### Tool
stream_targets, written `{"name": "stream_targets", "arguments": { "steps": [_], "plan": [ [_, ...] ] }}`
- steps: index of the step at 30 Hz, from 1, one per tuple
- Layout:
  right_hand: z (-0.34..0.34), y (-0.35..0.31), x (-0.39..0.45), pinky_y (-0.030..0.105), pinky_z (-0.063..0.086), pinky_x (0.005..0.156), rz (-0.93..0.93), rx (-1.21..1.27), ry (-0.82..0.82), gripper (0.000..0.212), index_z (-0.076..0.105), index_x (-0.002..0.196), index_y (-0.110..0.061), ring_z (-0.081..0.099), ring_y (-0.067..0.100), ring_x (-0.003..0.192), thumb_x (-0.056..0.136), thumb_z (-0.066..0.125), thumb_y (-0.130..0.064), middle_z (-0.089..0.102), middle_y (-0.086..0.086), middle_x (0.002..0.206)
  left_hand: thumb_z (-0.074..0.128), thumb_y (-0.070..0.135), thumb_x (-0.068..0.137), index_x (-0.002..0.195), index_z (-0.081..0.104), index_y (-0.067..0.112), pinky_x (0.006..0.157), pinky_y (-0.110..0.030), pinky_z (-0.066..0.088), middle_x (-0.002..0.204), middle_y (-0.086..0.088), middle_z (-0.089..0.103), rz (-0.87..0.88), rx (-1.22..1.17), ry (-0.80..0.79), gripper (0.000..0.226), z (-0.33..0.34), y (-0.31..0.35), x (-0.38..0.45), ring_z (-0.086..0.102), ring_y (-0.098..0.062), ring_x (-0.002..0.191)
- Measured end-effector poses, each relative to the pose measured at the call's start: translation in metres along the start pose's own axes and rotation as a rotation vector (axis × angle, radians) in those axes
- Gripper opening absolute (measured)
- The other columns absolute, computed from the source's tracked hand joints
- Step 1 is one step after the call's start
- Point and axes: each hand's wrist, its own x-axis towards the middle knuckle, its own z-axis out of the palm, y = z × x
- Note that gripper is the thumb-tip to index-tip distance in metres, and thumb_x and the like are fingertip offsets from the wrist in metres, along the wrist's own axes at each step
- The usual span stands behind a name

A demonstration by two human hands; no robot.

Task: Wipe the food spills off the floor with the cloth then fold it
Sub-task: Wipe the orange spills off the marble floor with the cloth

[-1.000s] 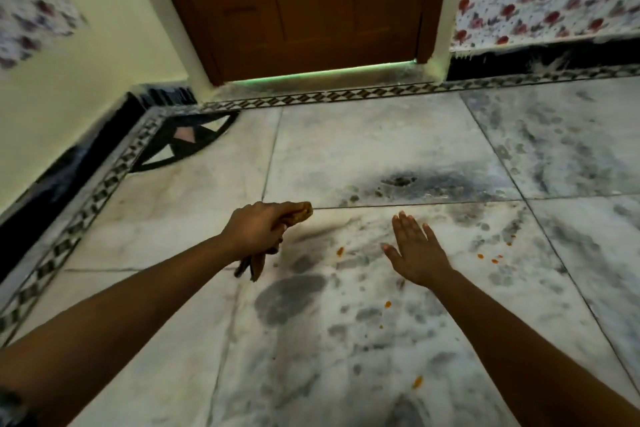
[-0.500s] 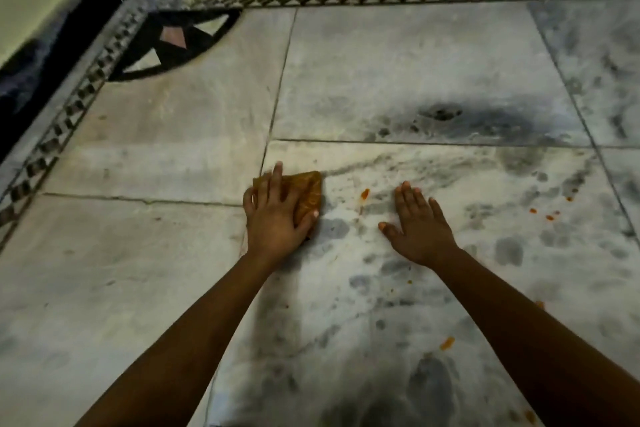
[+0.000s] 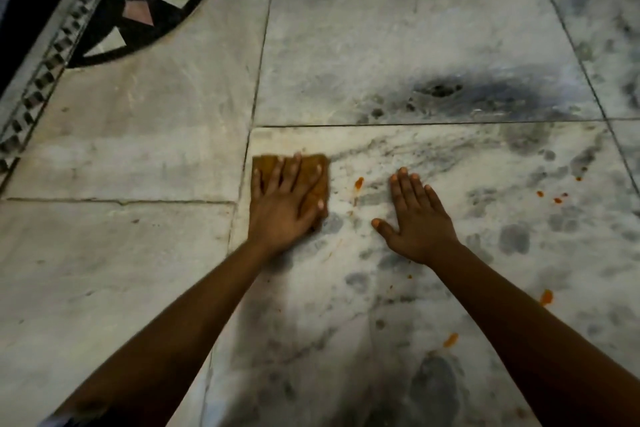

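On the marble floor (image 3: 346,45), near the tile joint: left hand (image 3: 284,204) spread flat, pressing down on the brown cloth (image 3: 317,166); right hand (image 3: 415,218) spread too, palm down on bare tile, bracing. Wiping step, seemingly just starting. Nearest orange spill (image 3: 358,183) just right of the cloth, untouched. Next: a sweep rightward over it, then toward the farther drops (image 3: 554,199) and the near blobs (image 3: 450,340).
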Motion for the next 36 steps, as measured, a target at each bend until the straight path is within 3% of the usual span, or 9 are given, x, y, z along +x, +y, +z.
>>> {"name": "stream_targets", "arguments": {
  "steps": [5, 9, 13, 19, 23, 27, 31, 33, 36],
  "plan": [
    [0.002, 0.001, 0.001, 0.034, -0.006, 0.115, -0.016, 0.055, 0.012, 0.1, -0.012, 0.148, -0.012, -0.015, 0.022, 0.144, 0.069, -0.003, -0.071, -0.019, 0.009, 0.156, 0.028, 0.058, 0.086, 0.145, 0.017, 0.04, 0.112, -0.051, 0.003, 0.156, 0.0, 0.016, 0.092, -0.056, 0.008, 0.063, 0.011, -0.027, -0.074, 0.01, -0.026, 0.144],
    [0.001, 0.0, 0.001, 0.034, -0.007, 0.115, -0.004, 0.042, -0.01, 0.092, -0.013, 0.148, -0.012, -0.016, 0.022, 0.144, 0.076, 0.01, -0.064, -0.021, 0.008, 0.155, 0.02, 0.059, 0.083, 0.144, 0.022, 0.041, 0.111, -0.056, 0.001, 0.157, 0.003, 0.015, -0.079, -0.054, 0.022, 0.063, -0.002, -0.036, -0.014, 0.009, -0.029, 0.145],
    [-0.002, 0.0, 0.001, 0.034, -0.006, 0.115, 0.001, 0.035, -0.036, 0.093, -0.013, 0.148, -0.012, -0.016, 0.023, 0.144, 0.076, 0.01, -0.065, -0.021, 0.008, 0.155, 0.033, 0.052, 0.093, 0.145, 0.019, 0.043, 0.111, -0.061, -0.003, 0.159, 0.007, 0.008, -0.232, -0.052, -0.055, 0.055, -0.013, -0.014, 0.065, 0.001, -0.026, 0.145],
    [-0.004, -0.002, -0.003, 0.031, -0.006, 0.115, -0.003, 0.026, -0.033, 0.09, -0.013, 0.148, -0.012, -0.015, 0.02, 0.144, 0.081, 0.009, -0.068, -0.019, 0.008, 0.156, 0.029, 0.055, 0.093, 0.145, 0.015, 0.046, 0.113, -0.056, -0.005, 0.159, 0.008, 0.004, 0.105, 0.015, -0.15, 0.054, -0.012, 0.055, 0.071, -0.002, -0.023, 0.146],
    [-0.01, 0.003, -0.003, 0.03, -0.005, 0.115, -0.048, 0.03, -0.041, 0.101, -0.013, 0.148, -0.012, -0.014, 0.018, 0.144, 0.068, -0.004, -0.073, -0.019, 0.006, 0.156, 0.023, 0.055, 0.087, 0.14, 0.033, 0.044, 0.112, -0.05, 0.003, 0.154, 0.006, 0.026, 0.439, 0.021, -0.003, 0.055, -0.002, 0.02, 0.008, 0.016, -0.024, 0.144],
    [-0.013, 0.004, -0.002, 0.031, -0.005, 0.115, -0.038, 0.001, -0.06, 0.087, -0.015, 0.147, -0.011, -0.016, 0.02, 0.144, 0.086, 0.012, -0.066, -0.021, 0.007, 0.155, 0.02, 0.057, 0.082, 0.133, 0.048, 0.038, 0.11, -0.056, 0.002, 0.152, 0.005, 0.032, 0.265, -0.042, -0.031, 0.061, -0.004, 0.001, 0.028, 0.018, -0.024, 0.143],
    [-0.017, 0.002, -0.002, 0.032, -0.004, 0.116, -0.026, -0.044, -0.11, 0.08, -0.016, 0.147, -0.01, -0.016, 0.021, 0.144, 0.095, 0.022, -0.058, -0.022, 0.008, 0.155, 0.03, 0.049, 0.092, 0.14, 0.032, 0.045, 0.11, -0.059, 0.005, 0.158, 0.01, 0.011, 0.017, -0.042, -0.106, 0.048, -0.014, 0.039, 0.084, 0.005, -0.024, 0.145],
    [-0.019, 0.0, -0.003, 0.032, -0.004, 0.116, -0.026, -0.055, -0.12, 0.08, -0.015, 0.147, -0.009, -0.015, 0.021, 0.144, 0.095, 0.023, -0.057, -0.021, 0.009, 0.155, 0.023, 0.051, 0.091, 0.142, 0.025, 0.046, 0.112, -0.059, 0.004, 0.158, 0.009, 0.01, 0.05, 0.002, -0.131, 0.051, -0.012, 0.051, 0.077, 0.003, -0.025, 0.145],
    [-0.017, 0.001, -0.003, 0.032, -0.004, 0.116, -0.031, -0.03, -0.09, 0.081, -0.014, 0.147, -0.009, -0.015, 0.021, 0.144, 0.094, 0.02, -0.06, -0.021, 0.01, 0.155, 0.014, 0.053, 0.084, 0.14, 0.034, 0.043, 0.11, -0.062, 0.009, 0.154, 0.004, 0.027, 0.246, 0.011, -0.038, 0.06, -0.004, 0.057, 0.02, 0.016, -0.027, 0.144]
  ]
}}
